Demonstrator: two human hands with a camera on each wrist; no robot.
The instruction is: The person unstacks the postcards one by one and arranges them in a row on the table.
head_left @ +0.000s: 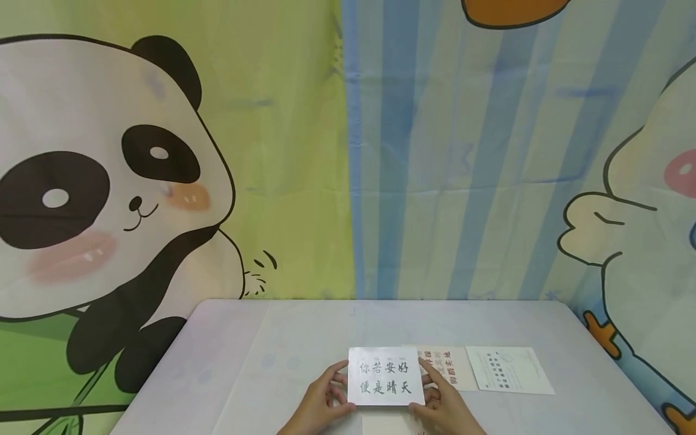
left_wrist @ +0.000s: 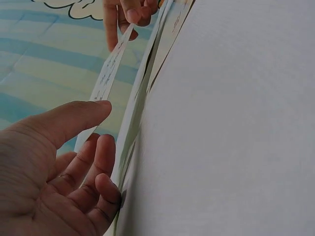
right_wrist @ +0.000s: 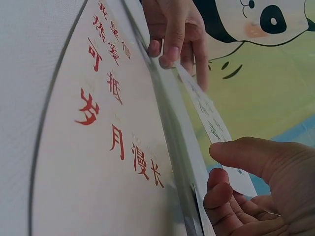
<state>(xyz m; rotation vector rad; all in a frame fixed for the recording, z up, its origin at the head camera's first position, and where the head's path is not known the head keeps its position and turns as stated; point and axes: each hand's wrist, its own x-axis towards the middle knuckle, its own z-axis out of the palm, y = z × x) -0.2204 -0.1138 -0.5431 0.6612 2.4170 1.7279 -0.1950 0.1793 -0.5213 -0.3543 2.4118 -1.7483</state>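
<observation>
Both hands hold a white card (head_left: 385,377) up by its side edges, with two rows of dark handwritten characters facing the head camera. My left hand (head_left: 322,399) pinches the card's left edge, thumb at the lower corner and fingers behind. At the opposite edge my right hand (head_left: 447,400) grips it the same way. Seen edge-on in the left wrist view, the thin card (left_wrist: 109,71) spans the two hands. A cream card with red characters (right_wrist: 106,147) lies below the hands in the right wrist view.
On the white table (head_left: 261,356), right of the hands, a card with red characters (head_left: 461,370) is partly covered by the held card. Beside it lies a whitish card with dark print (head_left: 513,370). Behind the table hangs a cartoon curtain (head_left: 293,151).
</observation>
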